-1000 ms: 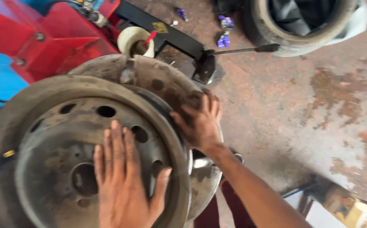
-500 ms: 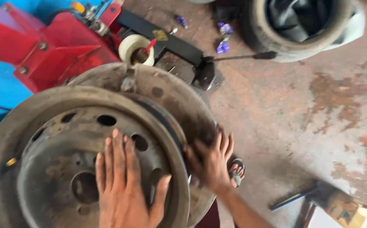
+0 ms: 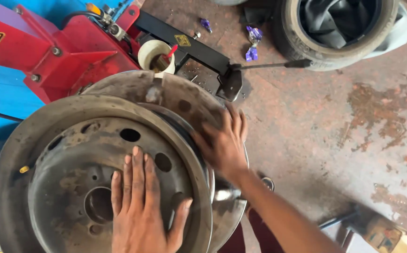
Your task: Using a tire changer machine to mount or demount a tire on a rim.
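**A:** Rusty steel everywhere in my feed. The wheel rim (image 3: 72,154) fills the lower left, face up, with round holes in its disc and a small yellow valve stub on its left side. It sits over a second grimy metal disc (image 3: 166,93) that pokes out behind and to the right.

**B:** Where are the hands?

**A:** Left hand (image 3: 140,206) lies flat on the rim's disc just right of the hub hole, fingers (image 3: 135,173) straight and close together, thumb out to the side, gripping nothing. Right hand (image 3: 222,145) is on the rim's right edge where it meets the disc behind, fingers spread; it's a bit blurred, so I can't tell if it's curled round the edge or just pressing.

**B:** What's crowding it?

**A:** A red machine (image 3: 67,51) is right up against the far side, with a black arm (image 3: 189,47) running off to the right and a white tub (image 3: 154,54) with a red-handled brush in it just behind the discs. Well apart on the stained concrete floor (image 3: 353,131), there's a tyre (image 3: 339,28) with black rubber stuffed inside, a black-handled bar (image 3: 269,64) lying near it, plus a few purple wrappers (image 3: 252,40).
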